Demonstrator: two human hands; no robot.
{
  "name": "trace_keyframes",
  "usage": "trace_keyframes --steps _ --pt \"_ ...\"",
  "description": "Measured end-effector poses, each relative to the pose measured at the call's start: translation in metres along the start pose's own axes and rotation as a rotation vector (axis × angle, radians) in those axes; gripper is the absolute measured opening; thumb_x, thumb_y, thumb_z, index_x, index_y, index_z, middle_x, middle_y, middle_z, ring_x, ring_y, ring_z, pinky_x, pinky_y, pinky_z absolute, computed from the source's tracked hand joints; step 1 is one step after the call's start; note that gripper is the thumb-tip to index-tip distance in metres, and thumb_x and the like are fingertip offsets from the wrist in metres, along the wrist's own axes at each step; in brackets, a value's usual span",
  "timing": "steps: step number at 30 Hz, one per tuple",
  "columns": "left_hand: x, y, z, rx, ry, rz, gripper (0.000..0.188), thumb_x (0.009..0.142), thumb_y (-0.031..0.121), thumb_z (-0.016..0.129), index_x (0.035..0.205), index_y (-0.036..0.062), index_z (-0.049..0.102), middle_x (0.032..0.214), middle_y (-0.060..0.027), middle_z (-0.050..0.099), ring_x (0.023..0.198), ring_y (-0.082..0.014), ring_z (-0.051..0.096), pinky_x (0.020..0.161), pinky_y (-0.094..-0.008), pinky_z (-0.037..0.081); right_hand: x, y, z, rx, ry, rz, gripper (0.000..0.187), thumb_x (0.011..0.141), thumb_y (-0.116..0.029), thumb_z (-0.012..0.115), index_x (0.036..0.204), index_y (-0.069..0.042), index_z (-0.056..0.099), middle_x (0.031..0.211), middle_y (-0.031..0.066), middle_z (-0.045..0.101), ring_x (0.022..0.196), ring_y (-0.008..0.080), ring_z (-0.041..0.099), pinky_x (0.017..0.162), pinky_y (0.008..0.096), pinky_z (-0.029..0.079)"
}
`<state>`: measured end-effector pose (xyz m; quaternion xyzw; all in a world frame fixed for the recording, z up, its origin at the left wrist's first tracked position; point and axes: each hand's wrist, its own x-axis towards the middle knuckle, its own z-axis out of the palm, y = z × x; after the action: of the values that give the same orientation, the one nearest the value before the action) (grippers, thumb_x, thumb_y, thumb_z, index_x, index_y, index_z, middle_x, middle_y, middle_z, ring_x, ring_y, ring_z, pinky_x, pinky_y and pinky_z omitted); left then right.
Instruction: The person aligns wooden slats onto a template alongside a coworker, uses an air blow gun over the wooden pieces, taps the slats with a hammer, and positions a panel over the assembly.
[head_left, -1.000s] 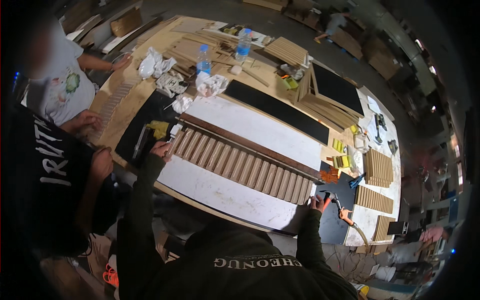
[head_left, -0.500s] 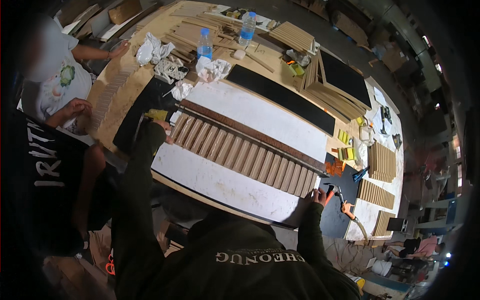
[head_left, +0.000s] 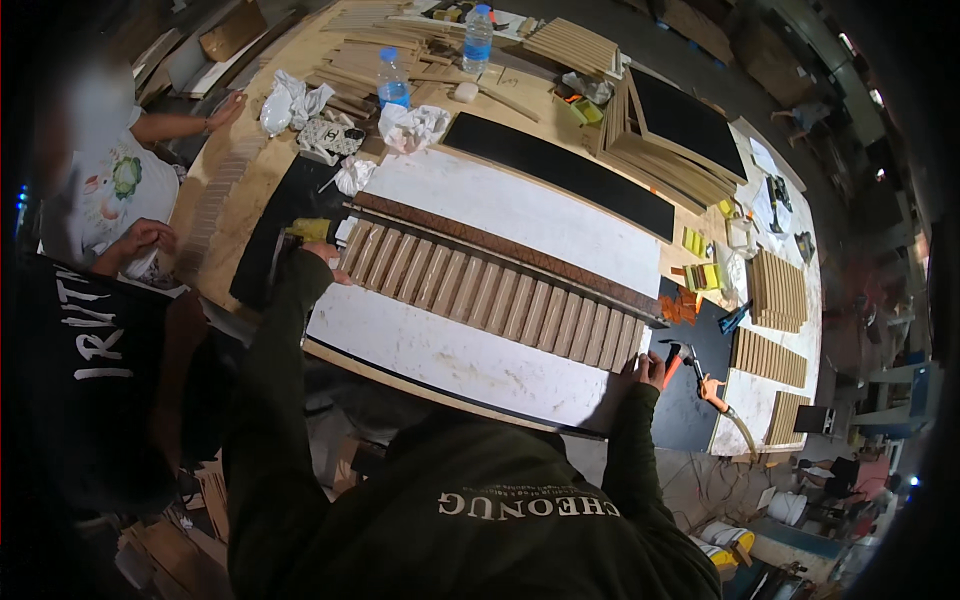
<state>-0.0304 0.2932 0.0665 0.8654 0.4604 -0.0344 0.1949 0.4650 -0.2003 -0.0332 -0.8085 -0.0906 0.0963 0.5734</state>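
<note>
A long row of light wooden strips (head_left: pixel 490 292), set side by side, lies across a white board (head_left: pixel 430 345) in front of me. Along its far side runs a rust-brown straight bar (head_left: pixel 500 252). My left hand (head_left: pixel 325 262) holds the row's left end, beside a small white block (head_left: pixel 345 230) and a yellow-handled tool (head_left: pixel 309 229). At the right end, my right hand (head_left: pixel 650 369) presses with bent fingers against the last strips; its fingertips are partly hidden. Just beyond that hand lies a claw hammer (head_left: pixel 674 368) with a red grip.
Black panels (head_left: pixel 560 170) and a stack of frames (head_left: pixel 665 170) lie farther back. Water bottles (head_left: pixel 393 80), crumpled paper (head_left: pixel 413 127) and loose wood strips stand at the far left. Grooved slat stacks (head_left: pixel 778 290) sit right. Two people stand left, one with a hand (head_left: pixel 145 240) near the table.
My view has shifted slightly, so the table's right side sits farther right and a little higher. Both my hands stay at the ends of the row.
</note>
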Motion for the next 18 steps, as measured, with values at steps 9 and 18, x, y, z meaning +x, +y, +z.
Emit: trace_keyframes --steps 9,18 --pt "-0.016 0.029 -0.015 0.119 -0.001 0.026 0.076 0.056 0.051 0.086 0.109 0.0009 0.066 0.106 -0.0215 0.066 0.101 -0.0341 0.062 0.089 -0.0403 0.050 -0.001 -0.003 0.003 0.010 0.001 -0.058 0.034 0.088 -0.021 0.069 0.115 -0.003 0.058 0.081 0.0028 0.061 0.066 0.0095 0.053 0.061 0.0245 0.044" --pt "-0.011 0.032 -0.019 0.088 -0.018 -0.061 0.084 0.053 0.050 0.088 0.116 0.0004 0.063 0.113 -0.0208 0.063 0.106 -0.0364 0.060 0.092 -0.0408 0.049 -0.003 -0.008 0.006 -0.009 0.012 -0.011 0.034 0.088 -0.022 0.069 0.114 -0.003 0.058 0.081 0.0017 0.060 0.066 0.0085 0.052 0.061 0.0242 0.043"
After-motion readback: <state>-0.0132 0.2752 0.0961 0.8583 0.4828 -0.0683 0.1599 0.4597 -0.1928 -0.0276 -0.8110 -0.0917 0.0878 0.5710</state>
